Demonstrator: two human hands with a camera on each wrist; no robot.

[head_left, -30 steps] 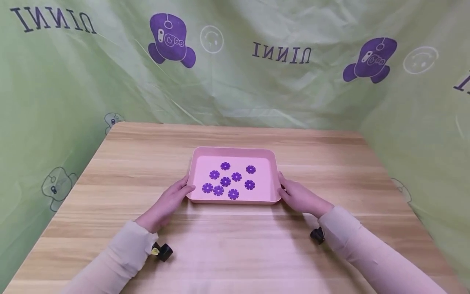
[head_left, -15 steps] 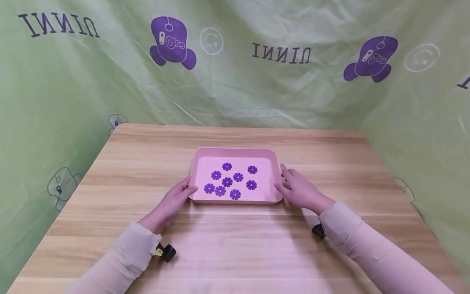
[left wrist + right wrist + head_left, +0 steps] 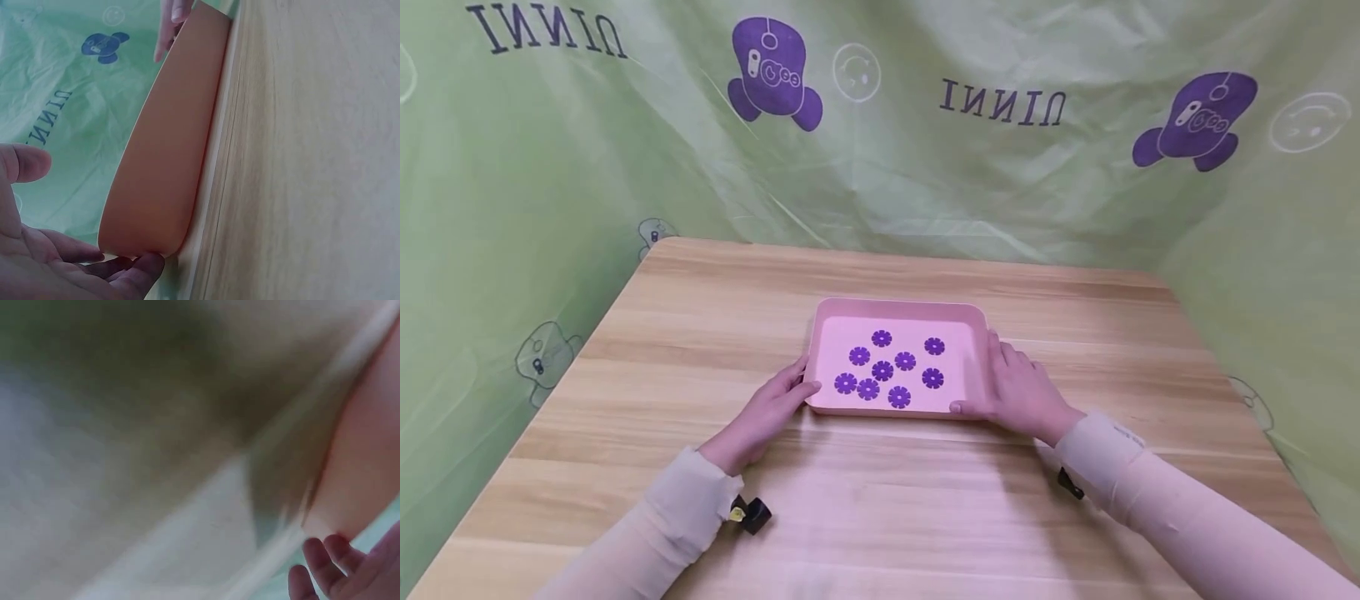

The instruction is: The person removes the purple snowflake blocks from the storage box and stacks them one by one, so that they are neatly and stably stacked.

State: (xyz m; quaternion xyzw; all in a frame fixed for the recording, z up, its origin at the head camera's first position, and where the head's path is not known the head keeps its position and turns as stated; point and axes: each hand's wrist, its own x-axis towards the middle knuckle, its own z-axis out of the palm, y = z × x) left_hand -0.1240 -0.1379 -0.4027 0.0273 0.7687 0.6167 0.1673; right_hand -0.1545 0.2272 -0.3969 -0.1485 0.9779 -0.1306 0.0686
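A shallow pink tray (image 3: 966, 362) with rounded corners lies on the wooden table, holding several flat purple notched discs (image 3: 883, 371). At its left end is my left hand (image 3: 767, 408), its fingers touching the outer wall and its thumb over the near-left corner. The left wrist view shows that thumb raised clear of the tray wall (image 3: 169, 137), while fingertips (image 3: 150, 262) meet the corner. My right hand (image 3: 1026, 396) lies along the right end, thumb stretched over the front rim. Fingertips of the right hand (image 3: 356, 575) appear beside the tray's side in the right wrist view.
The wooden table (image 3: 865, 508) extends around the tray. A green printed cloth (image 3: 895, 167) hangs behind it and on both sides. A small black camera (image 3: 756, 515) sits at the left wrist, and another dark device (image 3: 1070, 483) at the right.
My right hand has come over the tray's right end, its thumb now along the front rim. The left hand keeps its place. The head view has shifted slightly, moving the whole scene rightward.
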